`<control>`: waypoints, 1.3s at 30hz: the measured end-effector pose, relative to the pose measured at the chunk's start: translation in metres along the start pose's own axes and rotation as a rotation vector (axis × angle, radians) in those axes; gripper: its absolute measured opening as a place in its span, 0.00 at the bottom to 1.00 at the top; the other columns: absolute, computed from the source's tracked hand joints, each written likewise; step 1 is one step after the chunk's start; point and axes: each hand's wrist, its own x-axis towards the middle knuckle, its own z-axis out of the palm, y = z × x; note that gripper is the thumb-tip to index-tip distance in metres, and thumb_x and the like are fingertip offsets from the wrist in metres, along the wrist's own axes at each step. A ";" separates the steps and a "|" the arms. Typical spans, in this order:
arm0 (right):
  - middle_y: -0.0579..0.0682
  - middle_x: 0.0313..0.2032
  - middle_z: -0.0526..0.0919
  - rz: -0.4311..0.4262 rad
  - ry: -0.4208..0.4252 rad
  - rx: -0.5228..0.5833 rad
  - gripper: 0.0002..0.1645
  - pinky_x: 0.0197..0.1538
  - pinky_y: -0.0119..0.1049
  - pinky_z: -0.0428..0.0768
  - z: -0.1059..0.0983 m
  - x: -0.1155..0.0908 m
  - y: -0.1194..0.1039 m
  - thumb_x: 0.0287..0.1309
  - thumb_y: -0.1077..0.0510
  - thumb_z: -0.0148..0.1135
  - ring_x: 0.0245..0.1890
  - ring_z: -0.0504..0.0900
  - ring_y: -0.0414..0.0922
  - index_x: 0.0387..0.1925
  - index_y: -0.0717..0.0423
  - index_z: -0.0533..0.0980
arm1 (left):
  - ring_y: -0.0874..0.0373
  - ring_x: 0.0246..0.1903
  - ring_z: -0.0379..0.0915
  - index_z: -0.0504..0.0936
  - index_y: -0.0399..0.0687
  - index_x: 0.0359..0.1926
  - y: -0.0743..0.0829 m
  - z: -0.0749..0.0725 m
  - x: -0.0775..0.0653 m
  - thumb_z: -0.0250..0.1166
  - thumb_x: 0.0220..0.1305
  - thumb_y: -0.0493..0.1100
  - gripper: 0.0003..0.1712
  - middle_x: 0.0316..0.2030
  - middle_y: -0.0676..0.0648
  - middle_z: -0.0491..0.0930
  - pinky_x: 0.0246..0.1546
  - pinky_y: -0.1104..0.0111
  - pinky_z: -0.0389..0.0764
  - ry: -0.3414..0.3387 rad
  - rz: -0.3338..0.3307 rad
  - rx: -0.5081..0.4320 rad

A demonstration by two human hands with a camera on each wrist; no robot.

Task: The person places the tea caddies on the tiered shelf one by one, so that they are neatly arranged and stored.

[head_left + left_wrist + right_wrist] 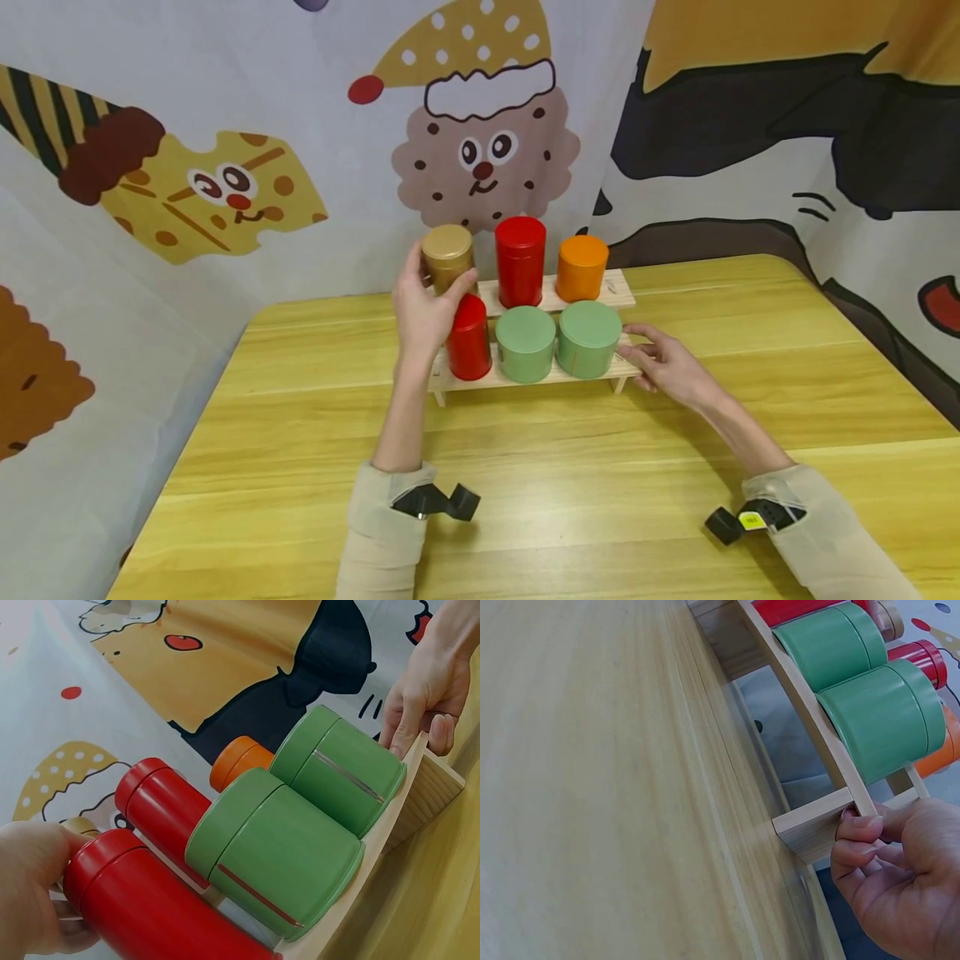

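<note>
My left hand [426, 310] has its thumb and fingers around a gold canister [447, 250] on the left of the back row. Directly in front stands a red canister [469, 342], which partly hides the gold one in the left wrist view. At the other side, my right hand [670, 364] pinches the right end of the front board of a two-tier wooden rack [814, 724]. Beside that hand is a green canister [589, 342], with a second green canister [526, 346] to its left. The back row also holds a tall red canister [521, 262] and a short orange canister [582, 268].
The rack stands near the back edge of a wood-grain table [540, 492]. Close behind it hangs a white curtain [337, 250] with cartoon prints. A black wrist camera [442, 502] sticks out from the left sleeve, another wrist camera [738, 523] from the right.
</note>
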 end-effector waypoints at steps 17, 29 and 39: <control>0.52 0.22 0.73 0.014 -0.003 0.017 0.34 0.22 0.33 0.68 0.000 0.001 0.000 0.77 0.53 0.52 0.18 0.68 0.39 0.73 0.66 0.56 | 0.49 0.57 0.74 0.68 0.41 0.70 -0.001 0.000 0.001 0.75 0.60 0.42 0.40 0.59 0.41 0.77 0.59 0.58 0.74 -0.053 -0.012 -0.005; 0.52 0.22 0.72 0.013 -0.011 0.023 0.33 0.22 0.33 0.68 0.001 -0.001 0.000 0.77 0.54 0.52 0.18 0.68 0.40 0.73 0.66 0.56 | 0.50 0.61 0.71 0.63 0.43 0.74 0.000 -0.008 -0.003 0.74 0.62 0.47 0.44 0.63 0.42 0.74 0.64 0.59 0.69 -0.094 -0.056 -0.026; 0.51 0.22 0.73 -0.005 -0.007 0.024 0.33 0.22 0.34 0.69 0.001 -0.001 -0.001 0.76 0.54 0.53 0.18 0.68 0.40 0.72 0.66 0.57 | 0.47 0.62 0.69 0.60 0.37 0.75 0.000 -0.016 -0.005 0.73 0.63 0.47 0.46 0.63 0.38 0.73 0.65 0.58 0.68 -0.095 -0.073 -0.024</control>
